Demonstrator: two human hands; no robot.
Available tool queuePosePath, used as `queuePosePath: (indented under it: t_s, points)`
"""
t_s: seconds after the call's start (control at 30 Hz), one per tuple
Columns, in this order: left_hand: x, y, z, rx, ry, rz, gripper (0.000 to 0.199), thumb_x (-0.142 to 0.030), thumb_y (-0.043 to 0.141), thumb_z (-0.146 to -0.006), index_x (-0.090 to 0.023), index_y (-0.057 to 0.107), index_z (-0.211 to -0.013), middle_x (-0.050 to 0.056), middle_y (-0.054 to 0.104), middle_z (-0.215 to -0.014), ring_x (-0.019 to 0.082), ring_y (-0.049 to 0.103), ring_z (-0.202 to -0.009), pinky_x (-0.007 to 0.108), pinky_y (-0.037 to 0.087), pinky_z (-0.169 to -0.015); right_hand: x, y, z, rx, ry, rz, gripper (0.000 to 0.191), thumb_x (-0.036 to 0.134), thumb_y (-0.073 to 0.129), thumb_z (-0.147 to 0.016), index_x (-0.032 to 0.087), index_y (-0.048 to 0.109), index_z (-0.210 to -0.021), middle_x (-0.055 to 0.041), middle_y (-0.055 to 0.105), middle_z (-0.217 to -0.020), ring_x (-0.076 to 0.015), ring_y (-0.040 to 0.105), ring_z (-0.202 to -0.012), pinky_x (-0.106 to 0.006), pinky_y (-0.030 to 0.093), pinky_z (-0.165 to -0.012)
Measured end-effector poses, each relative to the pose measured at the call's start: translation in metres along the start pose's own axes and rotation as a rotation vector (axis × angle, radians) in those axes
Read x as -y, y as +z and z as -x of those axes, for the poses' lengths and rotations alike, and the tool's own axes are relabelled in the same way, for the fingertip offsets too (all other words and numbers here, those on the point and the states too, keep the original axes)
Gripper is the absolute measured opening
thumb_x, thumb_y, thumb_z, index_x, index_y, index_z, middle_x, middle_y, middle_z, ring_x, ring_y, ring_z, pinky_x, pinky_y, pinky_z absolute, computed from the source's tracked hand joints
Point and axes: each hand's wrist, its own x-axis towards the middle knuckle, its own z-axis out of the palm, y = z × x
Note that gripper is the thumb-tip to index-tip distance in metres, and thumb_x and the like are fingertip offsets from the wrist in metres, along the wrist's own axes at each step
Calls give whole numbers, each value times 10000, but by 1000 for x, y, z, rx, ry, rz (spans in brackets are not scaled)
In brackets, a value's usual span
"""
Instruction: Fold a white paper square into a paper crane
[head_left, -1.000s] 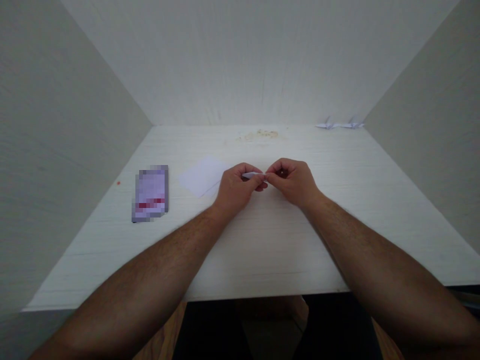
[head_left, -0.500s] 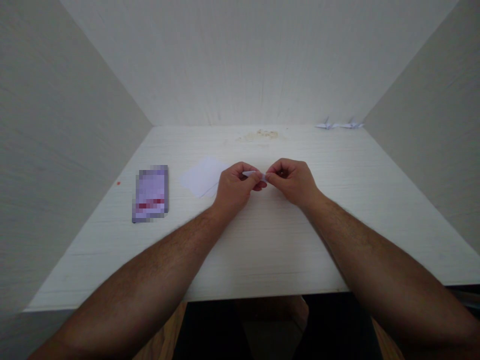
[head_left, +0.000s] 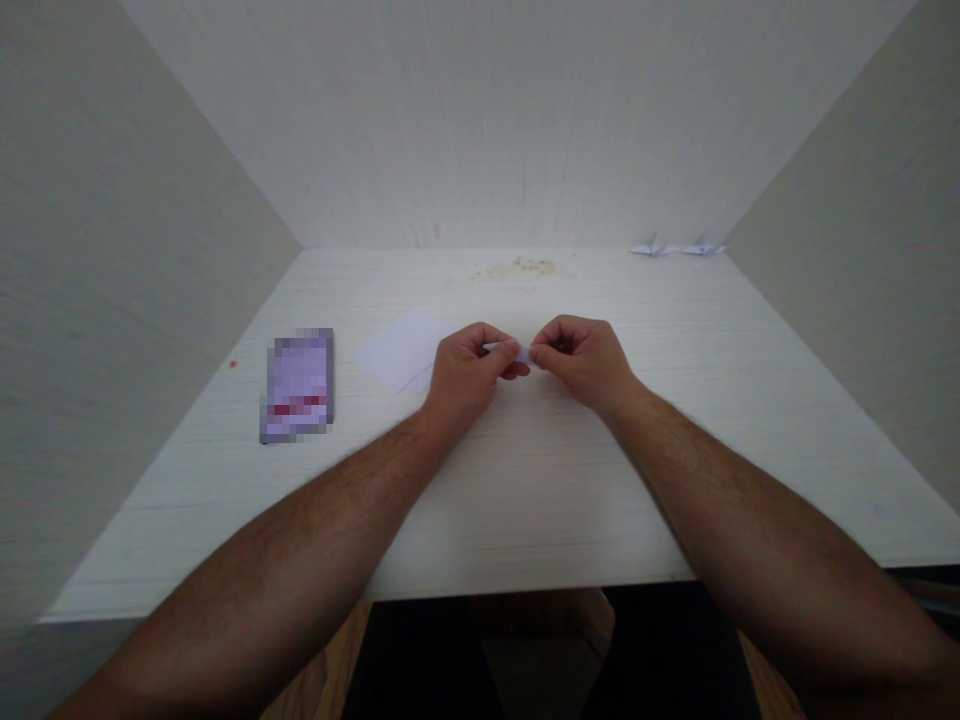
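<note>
Between both hands, just above the middle of the table, is a small piece of folded white paper [head_left: 524,354]. My left hand [head_left: 471,368] pinches it between thumb and fingers, covering most of it. At its right end, my right hand [head_left: 583,355] grips it with thumb and forefinger. The fingertips of the two hands are close together, with a short bit of the paper showing between them. How the paper is folded cannot be made out.
White paper sheets [head_left: 405,348] lie left of my left hand, partly behind it. Farther left rests a flat purple object [head_left: 300,385], blurred out. Two folded paper cranes [head_left: 654,248] stand at the back right by the wall. A brownish stain [head_left: 529,267] marks the table's back.
My hands stay pinched on the paper in nearly the same place. Slightly less of it shows above my left thumb. The whole view has shifted a little.
</note>
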Motion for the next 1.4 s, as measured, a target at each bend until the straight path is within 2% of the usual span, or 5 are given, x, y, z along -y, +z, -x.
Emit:
queuePosePath:
  t_s: [0.4, 0.63, 1.0, 1.2, 1.4]
  points:
    - [-7, 0, 4, -33, 53, -167, 114, -256, 697, -772, -166, 650, -719, -6, 668, -541, 100, 590, -494, 202, 425, -507, -1, 0, 2, 13, -52, 67, 128, 283, 668, -739, 178, 635, -673, 31, 577, -580, -89, 441, -539, -263, 335, -525]
    - [-5, -1, 3, 15, 44, -188, 139, -299, 703, -791, -172, 661, -754, 4, 682, -566, 112, 618, -521, 205, 444, -515, -2, -2, 1, 14, -48, 85, 112, 262, 673, -744, 177, 644, -677, 32, 577, -583, -87, 439, -540, -260, 330, -521]
    - [-4, -3, 3, 23, 59, -212, 143, -294, 726, -755, -165, 673, -723, 1, 678, -566, 106, 595, -498, 209, 432, -510, -2, 1, 2, 41, 12, 12, 259, 393, 764, -713, 175, 636, -656, 22, 574, -574, -89, 435, -547, -254, 325, -514]
    - [-4, -3, 3, 44, 56, -202, 145, -296, 726, -753, -162, 679, -726, -1, 672, -553, 102, 574, -481, 210, 420, -504, 1, -1, 3, 43, -47, 65, 240, 366, 721, -741, 177, 617, -636, 35, 540, -543, -83, 408, -531, -255, 303, -505]
    - [-5, -3, 4, 75, 24, -197, 146, -296, 725, -767, -160, 695, -721, 15, 689, -577, 115, 624, -533, 216, 466, -554, 0, -2, 3, 61, -55, 94, 247, 376, 733, -747, 178, 623, -648, 30, 560, -566, -84, 420, -548, -255, 320, -521]
